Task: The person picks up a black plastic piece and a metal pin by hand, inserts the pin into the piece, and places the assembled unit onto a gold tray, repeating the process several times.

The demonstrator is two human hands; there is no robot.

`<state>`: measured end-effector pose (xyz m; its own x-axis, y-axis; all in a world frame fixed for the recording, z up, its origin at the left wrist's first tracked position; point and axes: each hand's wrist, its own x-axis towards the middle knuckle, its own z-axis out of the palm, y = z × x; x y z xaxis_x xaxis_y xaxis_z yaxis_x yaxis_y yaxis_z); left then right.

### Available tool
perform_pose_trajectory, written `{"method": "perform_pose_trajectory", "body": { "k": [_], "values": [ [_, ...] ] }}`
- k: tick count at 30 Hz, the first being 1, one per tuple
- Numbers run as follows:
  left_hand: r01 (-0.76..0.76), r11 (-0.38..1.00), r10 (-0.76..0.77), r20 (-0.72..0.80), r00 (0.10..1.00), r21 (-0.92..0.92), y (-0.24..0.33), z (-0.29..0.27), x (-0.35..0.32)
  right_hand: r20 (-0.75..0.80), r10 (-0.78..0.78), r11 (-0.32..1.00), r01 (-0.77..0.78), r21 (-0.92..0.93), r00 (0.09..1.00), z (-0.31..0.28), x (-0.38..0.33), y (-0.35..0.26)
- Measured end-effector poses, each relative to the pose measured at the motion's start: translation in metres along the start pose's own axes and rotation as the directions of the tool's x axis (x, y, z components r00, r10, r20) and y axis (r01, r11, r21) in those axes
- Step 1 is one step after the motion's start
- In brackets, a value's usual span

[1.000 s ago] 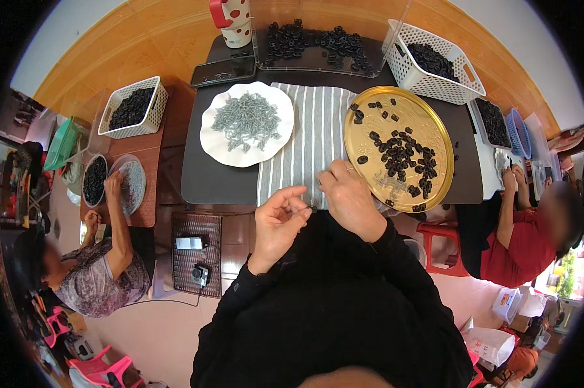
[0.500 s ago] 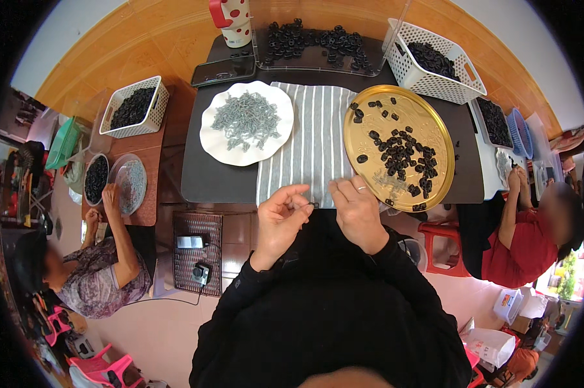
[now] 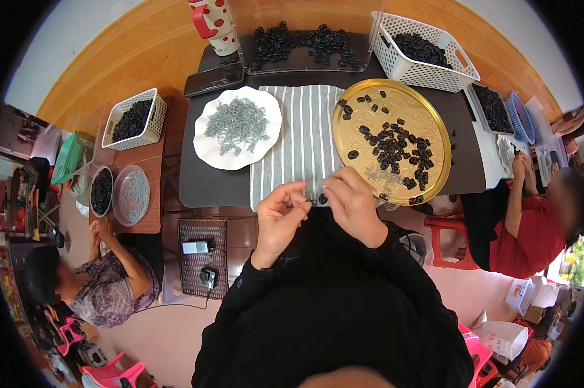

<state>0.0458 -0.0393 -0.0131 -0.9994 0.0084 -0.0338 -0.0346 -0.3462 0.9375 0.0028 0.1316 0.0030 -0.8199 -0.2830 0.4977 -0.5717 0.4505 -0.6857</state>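
My left hand is at the near edge of a grey-and-white striped cloth, thumb and fingers pinched on a small dark piece at their tips. Close on its right, my right hand has its fingers bent together, with a small black oval piece at its fingertips. A white wavy-rimmed plate on the left carries a heap of small grey, slender pieces. On the right, a round gold tray bears many loose black oval pieces and a few pale slender ones.
Behind the cloth stand a clear bin of black pieces, a phone and a red-dotted tumbler. A white perforated basket is at the back right. Co-workers sit at a table on the left and on the right beside a red stool.
A black oval piece now shows between my hands, by the right fingertips. My right hand has shifted slightly left and up. The left co-worker's hands have come together lower down.
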Motion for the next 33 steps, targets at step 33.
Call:
{"method": "perform_pose_trajectory", "body": {
  "k": [33],
  "values": [
    [0.026,1.000,-0.026,0.037,0.999,0.017,0.008,0.001,0.000,0.168,0.442,0.691,-0.454,0.563,0.881,0.007,0.001,0.009]
  ]
}}
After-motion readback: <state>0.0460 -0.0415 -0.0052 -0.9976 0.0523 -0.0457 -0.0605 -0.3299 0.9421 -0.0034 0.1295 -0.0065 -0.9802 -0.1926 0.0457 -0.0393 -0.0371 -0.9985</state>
